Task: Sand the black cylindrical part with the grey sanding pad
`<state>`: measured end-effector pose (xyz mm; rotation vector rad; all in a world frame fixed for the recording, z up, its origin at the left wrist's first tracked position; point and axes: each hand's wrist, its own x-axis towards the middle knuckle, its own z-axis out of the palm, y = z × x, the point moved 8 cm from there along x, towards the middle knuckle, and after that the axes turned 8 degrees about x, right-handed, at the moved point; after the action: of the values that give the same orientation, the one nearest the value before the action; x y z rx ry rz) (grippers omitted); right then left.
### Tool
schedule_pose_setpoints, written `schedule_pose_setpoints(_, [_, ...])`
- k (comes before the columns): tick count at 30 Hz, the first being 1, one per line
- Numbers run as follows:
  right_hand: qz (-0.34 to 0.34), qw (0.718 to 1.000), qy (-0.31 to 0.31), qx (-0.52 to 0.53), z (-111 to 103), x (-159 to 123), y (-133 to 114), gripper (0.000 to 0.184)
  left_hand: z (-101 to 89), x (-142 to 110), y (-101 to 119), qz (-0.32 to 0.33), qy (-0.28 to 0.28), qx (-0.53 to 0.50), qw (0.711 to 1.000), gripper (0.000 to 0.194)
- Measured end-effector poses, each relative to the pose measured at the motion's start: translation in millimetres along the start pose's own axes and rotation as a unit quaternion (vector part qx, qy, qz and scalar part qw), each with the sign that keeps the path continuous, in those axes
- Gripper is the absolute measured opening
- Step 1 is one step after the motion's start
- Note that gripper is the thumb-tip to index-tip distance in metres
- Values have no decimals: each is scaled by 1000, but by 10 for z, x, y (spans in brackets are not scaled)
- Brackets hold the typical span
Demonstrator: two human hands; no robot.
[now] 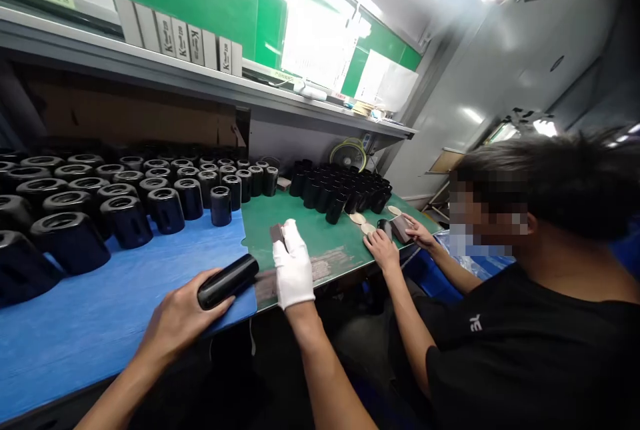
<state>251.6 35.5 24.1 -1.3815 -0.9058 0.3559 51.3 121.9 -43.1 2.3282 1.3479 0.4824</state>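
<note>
Head view: black cylinder within curled left hand, near gloved right hand with brown block in its grip.

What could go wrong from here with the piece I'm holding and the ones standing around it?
The smooth black cylinder might slip from your bare left hand. The brown block in your gloved right hand could mark its glossy surface if they knocked together. Swinging the cylinder forward might also topple the upright cylinders, which stand close together on the blue mat.
</note>
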Motion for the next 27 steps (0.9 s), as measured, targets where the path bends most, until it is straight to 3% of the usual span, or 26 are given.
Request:
schedule_pose_setpoints(7, [39,999,-34,-12,-68,-491,259,55,80,40,-77,-17,-13,11,1000,58])
schedule_pose_setpoints(21, [69,997,-7,28,-72,-475,246,52,82,25,-78,-7,-14,12,1000,58])
schedule_pose_setpoints(27, [83,996,-3,37,-120,-518,305,50,45,-3,-44,-49,-55,1,997,58])
